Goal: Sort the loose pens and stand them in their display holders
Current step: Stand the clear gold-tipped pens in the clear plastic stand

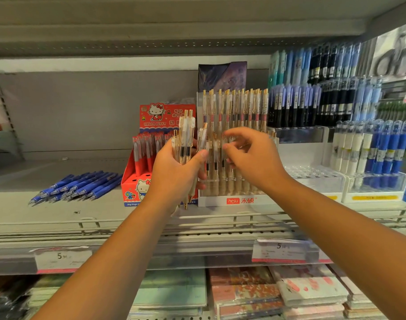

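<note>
My left hand (176,172) grips a bunch of clear pens with gold clips (186,137), held upright in front of the shelf. My right hand (250,158) reaches into the front rows of the clear tiered holder (239,200) marked hesu, fingers curled among the same gold-clip pens (234,107) that stand there. Whether those fingers pinch a pen is hidden. A pile of loose blue pens (77,185) lies flat on the shelf at the left. A red Hello Kitty display box (137,181) with red pens stands between the pile and the holder.
To the right stand clear holders (317,179) with blue and white pens (370,148), and tiers of dark and blue pens (313,93) behind. A wire rail (220,221) edges the shelf front with price tags (63,259) below. Notebooks (243,294) lie on the lower shelf.
</note>
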Demonstrator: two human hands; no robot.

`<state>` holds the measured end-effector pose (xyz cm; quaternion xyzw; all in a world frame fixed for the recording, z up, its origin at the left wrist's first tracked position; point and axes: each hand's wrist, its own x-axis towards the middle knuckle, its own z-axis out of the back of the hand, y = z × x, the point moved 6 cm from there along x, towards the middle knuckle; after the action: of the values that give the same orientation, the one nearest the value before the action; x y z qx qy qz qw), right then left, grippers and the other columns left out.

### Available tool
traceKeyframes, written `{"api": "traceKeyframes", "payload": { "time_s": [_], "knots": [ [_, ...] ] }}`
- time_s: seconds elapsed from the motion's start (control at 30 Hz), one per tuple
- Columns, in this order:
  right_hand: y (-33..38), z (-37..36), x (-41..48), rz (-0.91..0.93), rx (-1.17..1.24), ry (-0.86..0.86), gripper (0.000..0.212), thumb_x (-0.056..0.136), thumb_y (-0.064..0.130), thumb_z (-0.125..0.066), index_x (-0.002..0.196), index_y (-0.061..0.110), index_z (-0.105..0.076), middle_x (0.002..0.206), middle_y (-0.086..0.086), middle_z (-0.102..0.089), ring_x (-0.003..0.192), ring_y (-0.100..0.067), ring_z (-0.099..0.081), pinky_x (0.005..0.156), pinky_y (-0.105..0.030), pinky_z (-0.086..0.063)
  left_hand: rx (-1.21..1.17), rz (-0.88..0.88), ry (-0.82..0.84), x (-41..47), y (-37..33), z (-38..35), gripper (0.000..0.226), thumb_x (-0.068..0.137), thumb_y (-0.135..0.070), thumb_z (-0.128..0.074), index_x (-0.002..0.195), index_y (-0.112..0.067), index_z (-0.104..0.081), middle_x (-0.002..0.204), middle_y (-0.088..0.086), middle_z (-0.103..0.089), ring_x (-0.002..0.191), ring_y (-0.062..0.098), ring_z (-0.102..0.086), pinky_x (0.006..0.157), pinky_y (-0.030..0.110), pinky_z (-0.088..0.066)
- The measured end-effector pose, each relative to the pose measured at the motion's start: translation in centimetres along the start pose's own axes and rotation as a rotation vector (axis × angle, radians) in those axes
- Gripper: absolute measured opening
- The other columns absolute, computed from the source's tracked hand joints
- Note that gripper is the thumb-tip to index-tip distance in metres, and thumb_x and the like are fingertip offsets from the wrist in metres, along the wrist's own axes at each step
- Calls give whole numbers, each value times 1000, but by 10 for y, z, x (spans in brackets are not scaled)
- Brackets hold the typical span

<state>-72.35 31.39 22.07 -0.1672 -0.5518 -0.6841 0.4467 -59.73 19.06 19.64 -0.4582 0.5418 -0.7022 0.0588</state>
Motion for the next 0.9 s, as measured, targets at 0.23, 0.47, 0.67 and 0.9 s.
{"api": "traceKeyframes", "payload": {
  "time_s": [0.23, 0.47, 0.67, 0.9],
  "knots": [
    [19, -7, -9, -107, 369, 39, 14, 84, 18, -76, 96, 15, -69, 88, -7, -69, 76, -18, -72, 60, -34, -61, 12, -1, 48, -1, -2, -2, 27, 83, -16, -79, 100, -30, -64, 77, -2, -74, 61, 12, -70, 50, 27, -55],
    [16, -16, -13, -253, 438, 45, 25, 79, 10, -79, 100, 15, -66, 94, -12, -70, 91, -28, -70, 74, -44, -62, 52, -74, 126, -3, -4, -9, 32, 74, -18, -84, 91, -36, -64, 77, -10, -74, 63, 9, -71, 49, 24, -55],
    [7, -8, -17, -319, 563, 17, 21, 85, 2, -72, 102, 11, -65, 90, -12, -70, 77, -21, -73, 64, -29, -60, 155, -62, 142, 2, 3, -10, 11, 89, -28, -71, 97, -34, -66, 82, -17, -73, 72, 1, -69, 58, 23, -56],
    [-1, 11, -11, -280, 509, -67, 29, 86, 5, -72, 112, 13, -62, 90, -6, -71, 75, -15, -73, 65, -30, -61, 78, 30, 75, 4, 12, -4, 5, 94, -27, -65, 98, -26, -67, 56, -9, -62, 50, 7, -57, 47, 24, -51]
  ]
}}
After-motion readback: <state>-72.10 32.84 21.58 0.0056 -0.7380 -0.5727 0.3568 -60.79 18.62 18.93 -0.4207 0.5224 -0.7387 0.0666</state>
